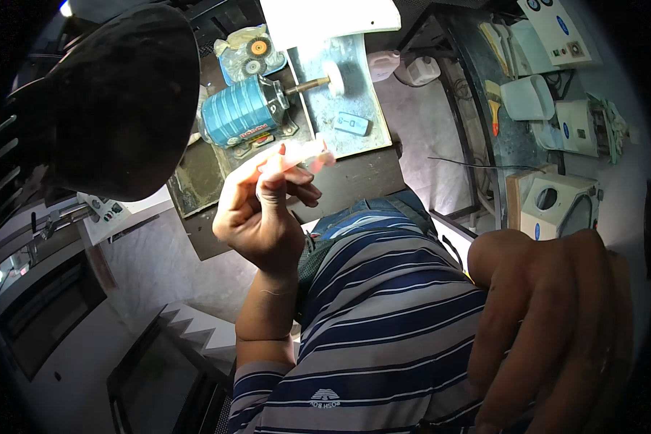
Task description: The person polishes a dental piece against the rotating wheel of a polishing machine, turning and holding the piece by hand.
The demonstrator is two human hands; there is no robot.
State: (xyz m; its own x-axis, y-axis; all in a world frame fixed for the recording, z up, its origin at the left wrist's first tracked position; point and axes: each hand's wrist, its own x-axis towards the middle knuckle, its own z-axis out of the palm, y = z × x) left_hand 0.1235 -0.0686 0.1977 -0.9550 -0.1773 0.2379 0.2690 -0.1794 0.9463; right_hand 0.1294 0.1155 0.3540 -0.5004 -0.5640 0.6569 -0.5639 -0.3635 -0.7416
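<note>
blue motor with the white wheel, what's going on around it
A person's left hand holds a small pale pinkish thing, its shape washed out by bright light, in front of the blue motor. The right hand is raised close to the camera; whether it holds anything can't be seen. The motor's shaft carries a white wheel over a tray.

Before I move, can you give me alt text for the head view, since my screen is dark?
The left hand holds a small, pale pinkish piece near a blue bench motor with a white wheel on its shaft. The right hand looms close to the camera, and what it may hold is hidden.
</note>
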